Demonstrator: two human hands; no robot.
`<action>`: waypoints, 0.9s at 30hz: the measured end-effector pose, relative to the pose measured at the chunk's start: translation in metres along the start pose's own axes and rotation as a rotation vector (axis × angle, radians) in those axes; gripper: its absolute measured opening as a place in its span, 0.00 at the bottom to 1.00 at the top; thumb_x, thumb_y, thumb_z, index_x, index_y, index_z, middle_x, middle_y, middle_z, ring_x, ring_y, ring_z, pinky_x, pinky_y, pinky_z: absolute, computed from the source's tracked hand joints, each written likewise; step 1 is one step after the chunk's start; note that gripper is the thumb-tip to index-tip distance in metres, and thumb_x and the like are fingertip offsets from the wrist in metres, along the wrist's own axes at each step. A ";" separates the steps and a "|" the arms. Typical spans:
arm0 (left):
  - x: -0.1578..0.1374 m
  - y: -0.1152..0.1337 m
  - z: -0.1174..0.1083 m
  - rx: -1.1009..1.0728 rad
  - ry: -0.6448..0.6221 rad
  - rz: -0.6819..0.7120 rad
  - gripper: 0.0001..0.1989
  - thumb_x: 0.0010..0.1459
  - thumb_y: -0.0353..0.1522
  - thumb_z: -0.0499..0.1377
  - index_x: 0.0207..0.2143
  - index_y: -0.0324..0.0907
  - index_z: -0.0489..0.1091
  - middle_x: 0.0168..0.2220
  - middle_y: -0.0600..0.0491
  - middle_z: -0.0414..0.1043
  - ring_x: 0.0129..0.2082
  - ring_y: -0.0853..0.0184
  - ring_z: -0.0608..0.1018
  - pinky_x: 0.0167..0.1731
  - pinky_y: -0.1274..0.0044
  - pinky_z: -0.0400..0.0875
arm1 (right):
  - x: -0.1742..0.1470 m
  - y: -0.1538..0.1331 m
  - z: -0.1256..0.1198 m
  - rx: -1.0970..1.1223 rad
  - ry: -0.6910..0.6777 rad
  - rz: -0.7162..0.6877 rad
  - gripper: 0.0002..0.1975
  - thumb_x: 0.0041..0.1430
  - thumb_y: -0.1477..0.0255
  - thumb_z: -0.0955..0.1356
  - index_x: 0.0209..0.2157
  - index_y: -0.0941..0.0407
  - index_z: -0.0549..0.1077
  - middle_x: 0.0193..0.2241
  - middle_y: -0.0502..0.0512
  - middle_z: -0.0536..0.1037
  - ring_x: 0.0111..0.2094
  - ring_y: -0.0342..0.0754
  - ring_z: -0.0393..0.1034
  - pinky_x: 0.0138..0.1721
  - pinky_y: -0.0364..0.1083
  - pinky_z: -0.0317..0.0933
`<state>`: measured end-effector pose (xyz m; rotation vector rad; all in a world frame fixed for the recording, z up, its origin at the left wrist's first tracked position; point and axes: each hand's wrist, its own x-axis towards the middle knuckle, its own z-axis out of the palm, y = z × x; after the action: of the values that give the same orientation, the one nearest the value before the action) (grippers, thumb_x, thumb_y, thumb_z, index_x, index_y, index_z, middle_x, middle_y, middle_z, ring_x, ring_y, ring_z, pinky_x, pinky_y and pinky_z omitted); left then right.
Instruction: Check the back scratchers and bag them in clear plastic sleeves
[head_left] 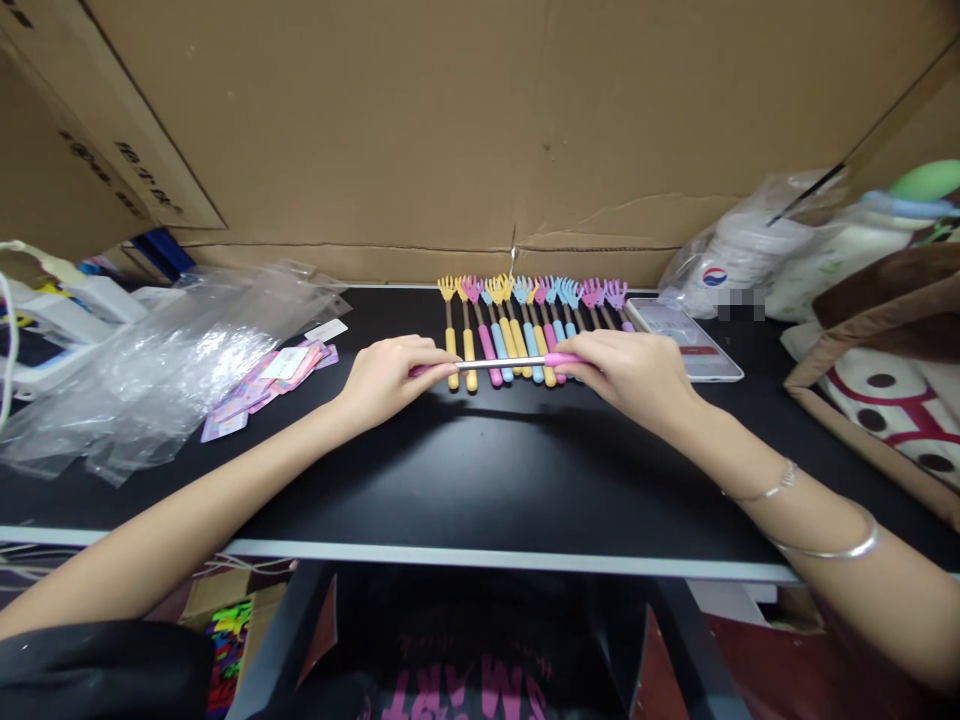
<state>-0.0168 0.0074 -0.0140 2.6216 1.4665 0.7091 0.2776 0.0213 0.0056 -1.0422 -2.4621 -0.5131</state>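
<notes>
A back scratcher (506, 364) with a silvery rod and pink ends is held level above the black table. My left hand (396, 374) is closed on its left end, hiding most of that end. Around the pink handle at the other end, my right hand (631, 368) is closed too. Just behind, a row of back scratchers (514, 335) with yellow, pink, blue and purple claw heads lies side by side, heads toward the cardboard wall. My hands cover some of the handles on the right.
Clear plastic bags (161, 355) lie at the left beside printed cards (281, 372). A tablet-like white device (694, 345) rests right of the row. Farther right stand a bagged cup (739, 255), a bottle (847, 255) and a brown-and-white bag (885, 390). Cardboard (450, 130) rises behind.
</notes>
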 end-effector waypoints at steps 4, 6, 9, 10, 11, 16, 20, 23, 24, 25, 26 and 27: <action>-0.002 0.003 0.003 0.079 0.098 0.065 0.22 0.67 0.46 0.47 0.39 0.46 0.78 0.30 0.53 0.74 0.32 0.66 0.72 0.29 0.76 0.59 | -0.001 0.001 0.000 0.074 -0.059 0.040 0.22 0.67 0.56 0.57 0.35 0.53 0.77 0.29 0.51 0.82 0.29 0.46 0.75 0.25 0.43 0.52; -0.004 0.004 0.004 0.117 0.133 0.091 0.21 0.67 0.45 0.48 0.40 0.47 0.78 0.29 0.53 0.74 0.31 0.67 0.71 0.28 0.76 0.58 | 0.000 0.001 0.000 0.114 -0.114 0.072 0.22 0.67 0.56 0.58 0.33 0.52 0.76 0.27 0.50 0.81 0.27 0.46 0.74 0.25 0.43 0.51; -0.006 0.007 0.005 0.181 0.199 0.136 0.18 0.67 0.42 0.49 0.41 0.47 0.78 0.29 0.53 0.75 0.31 0.67 0.70 0.26 0.76 0.58 | 0.002 0.001 0.000 0.235 -0.223 0.126 0.19 0.66 0.57 0.59 0.33 0.52 0.76 0.26 0.50 0.80 0.26 0.46 0.72 0.26 0.43 0.51; -0.006 0.008 0.005 0.205 0.222 0.154 0.17 0.67 0.42 0.50 0.41 0.48 0.78 0.30 0.54 0.75 0.30 0.68 0.70 0.26 0.76 0.58 | 0.003 0.000 0.000 0.301 -0.264 0.143 0.19 0.66 0.58 0.60 0.33 0.52 0.76 0.27 0.50 0.80 0.26 0.46 0.72 0.27 0.43 0.52; -0.007 0.008 0.004 0.232 0.244 0.172 0.17 0.67 0.41 0.50 0.41 0.48 0.78 0.30 0.54 0.75 0.30 0.68 0.70 0.25 0.76 0.58 | 0.003 0.000 0.000 0.375 -0.301 0.156 0.18 0.66 0.58 0.59 0.33 0.53 0.75 0.28 0.50 0.80 0.27 0.45 0.72 0.28 0.43 0.53; -0.007 0.010 0.002 0.371 0.326 0.294 0.14 0.66 0.40 0.52 0.42 0.49 0.77 0.30 0.54 0.75 0.30 0.68 0.70 0.24 0.76 0.57 | 0.005 -0.003 0.000 0.762 -0.484 0.216 0.23 0.64 0.54 0.59 0.30 0.57 0.74 0.24 0.51 0.72 0.25 0.44 0.65 0.30 0.43 0.54; -0.006 0.009 0.004 0.419 0.391 0.367 0.12 0.65 0.40 0.55 0.40 0.48 0.78 0.29 0.55 0.75 0.28 0.68 0.68 0.24 0.76 0.57 | 0.005 -0.003 0.003 0.956 -0.630 0.294 0.26 0.62 0.51 0.59 0.31 0.59 0.73 0.19 0.47 0.62 0.22 0.41 0.56 0.27 0.43 0.52; -0.006 0.008 0.005 0.396 0.337 0.355 0.14 0.66 0.40 0.53 0.40 0.47 0.78 0.28 0.54 0.74 0.29 0.68 0.68 0.24 0.76 0.55 | 0.005 -0.004 0.005 0.920 -0.618 0.300 0.25 0.62 0.52 0.59 0.31 0.59 0.73 0.20 0.48 0.63 0.22 0.42 0.58 0.28 0.43 0.53; -0.006 0.007 0.006 0.385 0.312 0.350 0.15 0.66 0.40 0.52 0.40 0.47 0.78 0.28 0.53 0.74 0.29 0.68 0.68 0.23 0.76 0.54 | 0.005 -0.005 0.005 0.888 -0.601 0.295 0.24 0.62 0.52 0.59 0.30 0.58 0.73 0.20 0.49 0.65 0.23 0.42 0.59 0.29 0.44 0.53; -0.006 0.007 0.006 0.375 0.290 0.345 0.16 0.66 0.40 0.52 0.40 0.46 0.78 0.28 0.53 0.74 0.29 0.68 0.69 0.23 0.76 0.54 | 0.005 -0.006 0.005 0.846 -0.581 0.289 0.24 0.62 0.53 0.59 0.30 0.58 0.73 0.21 0.50 0.67 0.24 0.43 0.61 0.30 0.44 0.54; -0.006 0.006 0.007 0.366 0.273 0.341 0.16 0.67 0.40 0.51 0.40 0.46 0.78 0.28 0.53 0.74 0.29 0.68 0.69 0.23 0.76 0.53 | 0.005 -0.006 0.004 0.795 -0.561 0.283 0.23 0.63 0.54 0.59 0.30 0.57 0.73 0.23 0.51 0.70 0.26 0.44 0.63 0.31 0.44 0.54; -0.006 0.006 0.007 0.356 0.261 0.335 0.16 0.67 0.40 0.51 0.40 0.46 0.77 0.28 0.53 0.74 0.29 0.68 0.70 0.23 0.76 0.53 | 0.005 -0.007 0.004 0.732 -0.539 0.276 0.22 0.63 0.55 0.59 0.30 0.56 0.74 0.25 0.52 0.73 0.27 0.45 0.65 0.32 0.44 0.54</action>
<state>-0.0123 0.0005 -0.0211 3.2044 1.3260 0.9245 0.2685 0.0214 0.0036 -1.2482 -2.5124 0.8010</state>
